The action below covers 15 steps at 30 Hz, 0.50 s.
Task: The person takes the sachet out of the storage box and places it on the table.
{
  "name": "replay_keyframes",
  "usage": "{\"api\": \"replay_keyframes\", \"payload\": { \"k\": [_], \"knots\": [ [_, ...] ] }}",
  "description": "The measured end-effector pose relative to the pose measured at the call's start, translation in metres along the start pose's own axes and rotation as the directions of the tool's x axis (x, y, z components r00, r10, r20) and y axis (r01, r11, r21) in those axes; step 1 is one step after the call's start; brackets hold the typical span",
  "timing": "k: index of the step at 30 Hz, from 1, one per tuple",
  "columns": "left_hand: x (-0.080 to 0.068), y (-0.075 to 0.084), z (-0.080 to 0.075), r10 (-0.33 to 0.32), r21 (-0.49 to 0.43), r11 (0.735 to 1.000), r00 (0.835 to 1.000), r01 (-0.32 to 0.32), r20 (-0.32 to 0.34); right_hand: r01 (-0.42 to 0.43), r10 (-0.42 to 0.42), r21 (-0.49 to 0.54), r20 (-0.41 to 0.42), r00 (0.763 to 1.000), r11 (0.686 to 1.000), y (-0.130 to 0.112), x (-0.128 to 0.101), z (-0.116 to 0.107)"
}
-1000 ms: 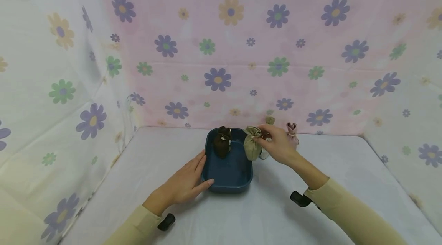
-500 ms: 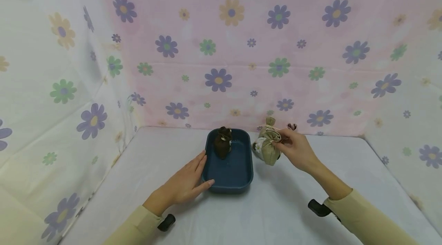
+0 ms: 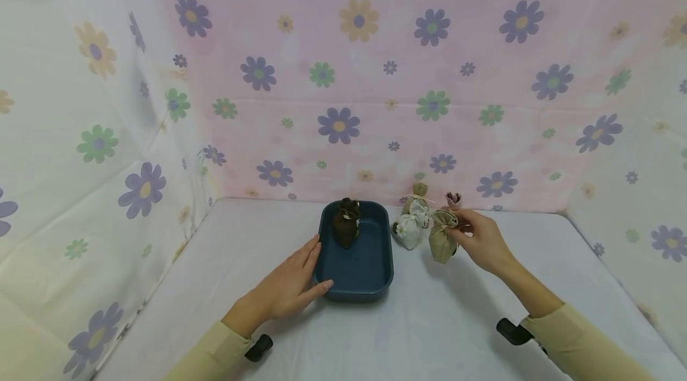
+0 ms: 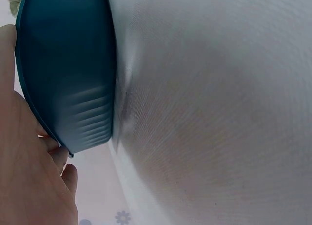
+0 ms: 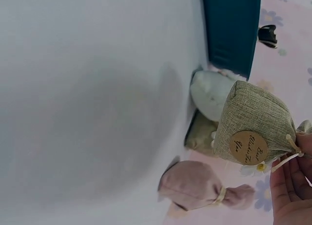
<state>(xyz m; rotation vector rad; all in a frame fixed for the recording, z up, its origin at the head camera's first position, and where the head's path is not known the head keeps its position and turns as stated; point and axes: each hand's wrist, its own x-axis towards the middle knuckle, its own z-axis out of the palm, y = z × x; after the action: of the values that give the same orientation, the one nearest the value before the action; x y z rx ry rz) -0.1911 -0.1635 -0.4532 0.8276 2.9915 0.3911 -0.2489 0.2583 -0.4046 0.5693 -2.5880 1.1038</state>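
A dark blue tray [image 3: 382, 262] sits mid-table with a dark brown pouch [image 3: 346, 225] standing at its far end. My left hand [image 3: 310, 268] lies flat against the tray's left wall [image 4: 68, 73], fingers straight and thumb at the near corner. My right hand [image 3: 458, 232] pinches the tied neck of an olive burlap pouch [image 3: 441, 242] to the right of the tray. In the right wrist view this burlap pouch [image 5: 251, 127] carries a round wooden tag and hangs slightly off the table.
A white pouch [image 3: 409, 231] stands between the tray and the held pouch. A beige pouch [image 3: 418, 192] and a pink pouch [image 3: 454, 198] sit behind them near the back wall. Flowered cloth walls enclose the table on three sides.
My right hand has carried the burlap pouch from over the tray's right rim rightward and down, past the white pouch. The left hand and tray have not moved.
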Motion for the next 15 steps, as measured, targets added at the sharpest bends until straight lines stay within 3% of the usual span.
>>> {"api": "replay_keyframes", "payload": {
  "k": [15],
  "knots": [
    [0.0, -0.001, 0.002, -0.01, 0.005, 1.0, 1.0, 0.01, 0.007, -0.026, 0.026, 0.001, -0.047, 0.999, 1.0, 0.035, 0.01, 0.013]
  ]
}}
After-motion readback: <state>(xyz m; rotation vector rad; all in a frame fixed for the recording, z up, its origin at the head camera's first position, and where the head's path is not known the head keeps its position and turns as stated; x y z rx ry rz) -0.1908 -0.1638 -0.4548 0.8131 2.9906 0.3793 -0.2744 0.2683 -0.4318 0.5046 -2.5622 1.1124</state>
